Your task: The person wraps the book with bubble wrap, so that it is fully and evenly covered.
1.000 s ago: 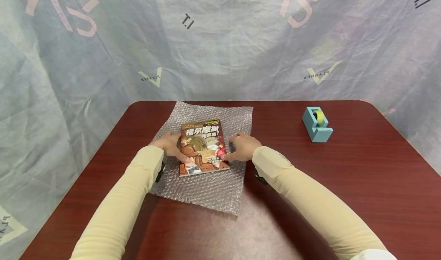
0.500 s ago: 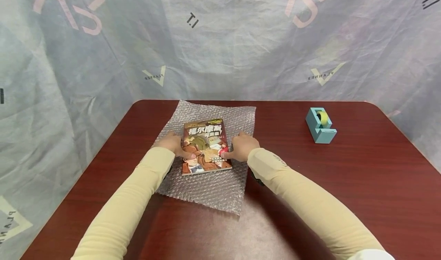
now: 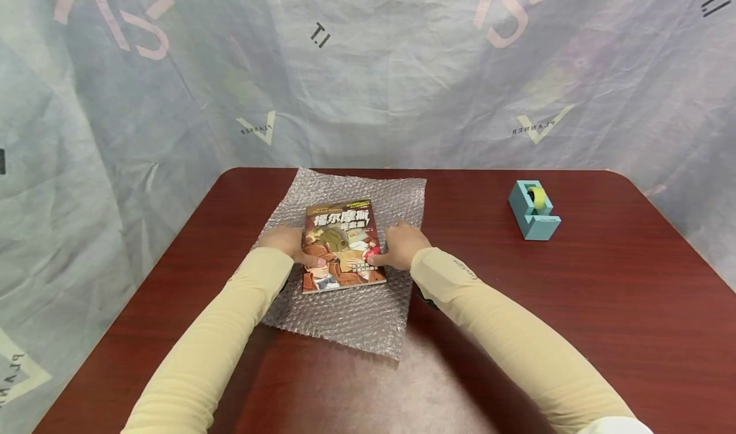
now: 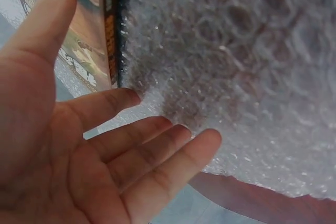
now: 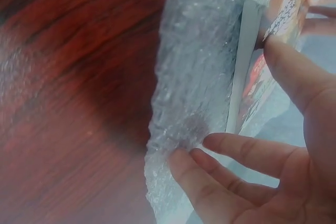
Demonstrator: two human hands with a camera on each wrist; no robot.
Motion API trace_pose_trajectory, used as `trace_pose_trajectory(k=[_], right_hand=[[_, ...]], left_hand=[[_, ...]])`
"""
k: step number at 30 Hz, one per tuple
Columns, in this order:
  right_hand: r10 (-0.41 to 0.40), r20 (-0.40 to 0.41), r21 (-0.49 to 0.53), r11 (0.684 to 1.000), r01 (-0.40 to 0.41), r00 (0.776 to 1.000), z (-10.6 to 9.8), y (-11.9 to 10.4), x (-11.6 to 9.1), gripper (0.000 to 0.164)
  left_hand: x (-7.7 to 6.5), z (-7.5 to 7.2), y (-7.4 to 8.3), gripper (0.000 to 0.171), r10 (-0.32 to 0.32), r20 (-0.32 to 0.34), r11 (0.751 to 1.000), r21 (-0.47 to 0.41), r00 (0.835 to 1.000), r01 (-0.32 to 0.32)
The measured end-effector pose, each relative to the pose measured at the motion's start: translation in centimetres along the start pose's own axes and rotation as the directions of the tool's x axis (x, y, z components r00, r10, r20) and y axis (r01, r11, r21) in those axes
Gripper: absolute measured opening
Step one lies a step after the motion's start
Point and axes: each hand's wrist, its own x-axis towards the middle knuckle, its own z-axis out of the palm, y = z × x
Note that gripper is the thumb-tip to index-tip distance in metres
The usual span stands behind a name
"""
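A paperback book (image 3: 339,248) with an illustrated brown cover lies face up on a sheet of bubble wrap (image 3: 345,322). At its left side is my left hand (image 3: 285,242), its thumb resting on the cover. The left wrist view shows the other fingers (image 4: 157,166) fairly straight, touching the bubble wrap beside the spine (image 4: 111,35). My right hand (image 3: 402,245) mirrors this on the right, thumb (image 5: 289,69) on the cover. Its loosely bent fingers (image 5: 247,153) touch the bubble wrap near the page edge (image 5: 242,66).
A light blue tape dispenser (image 3: 533,210) with a yellow roll stands toward the back right of the dark red wooden table (image 3: 575,293). Behind the table hangs a grey printed cloth (image 3: 402,69). One corner of the bubble wrap points toward the table's front.
Both hands have moved in closer against the book's sides. The head view has shifted slightly. The book and bubble wrap lie nearly as before.
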Motion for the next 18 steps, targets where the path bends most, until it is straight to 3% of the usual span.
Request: trace_pose_trajectory(k=[7, 18], right_hand=[[-0.009, -0.007, 0.037, 0.999, 0.009, 1.000, -0.3, 0.3, -0.2, 0.050], [0.017, -0.023, 0.118, 0.993, -0.015, 1.000, -0.7, 1.7, -1.0, 0.052]], left_hand=[[0.0, 0.1, 0.5, 0.072, -0.033, -0.003, 0.998, 0.046, 0.999, 0.033], [0.5, 0.4, 1.7, 0.070, -0.019, -0.028, 0.994, 0.109, 0.999, 0.022]])
